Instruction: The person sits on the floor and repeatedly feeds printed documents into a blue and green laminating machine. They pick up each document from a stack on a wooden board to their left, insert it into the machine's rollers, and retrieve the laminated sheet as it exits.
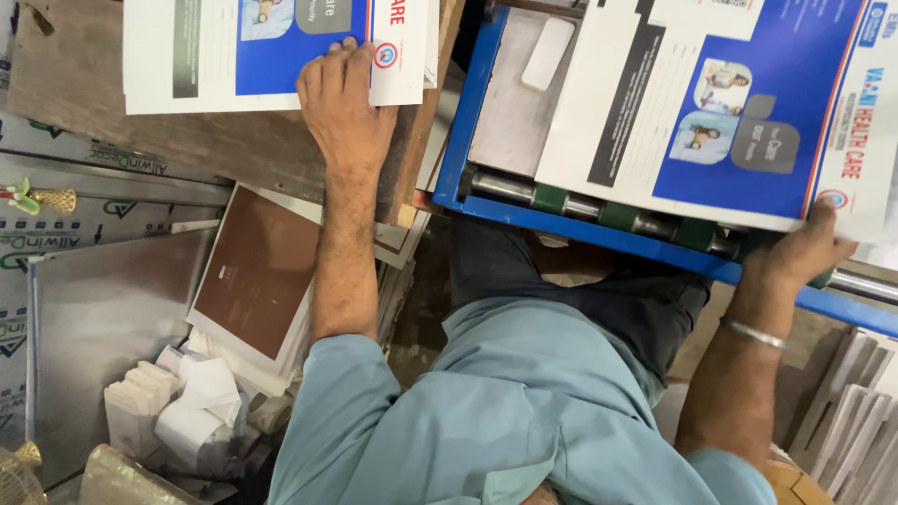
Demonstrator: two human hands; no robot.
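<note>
The right hand [795, 248] has its grip closed over the near right corner of a printed sheet [711, 112]: the fingers curl under the edge, so only the knuckles and thumb side show. This sheet lies on the blue-framed machine [472, 122], its near edge just past the roller [599, 210] with green rings. Holding it by the corner likely keeps it square to the roller and steady on the frame. Its long axis runs roughly left to right across the machine, tilted a little, with the blue panel toward the right end.

The left hand [346, 98] is not gripping. It lies flat and open, palm down, fingers stretched onto the near edge of a second sheet [271, 47] of the same print, pressing it to a wooden board [187, 140] at the table's far edge. That press seems to hold the sheet in place. This sheet also runs left to right, its blue panel and a white strip at the right end, beside the fingers.

Below the board, at the left forearm, sits a brown-faced stack [257, 276], with folded white paper [178, 402] and a grey metal plate [98, 327] nearer the left edge. More white stacks [856, 421] stand at the right.
</note>
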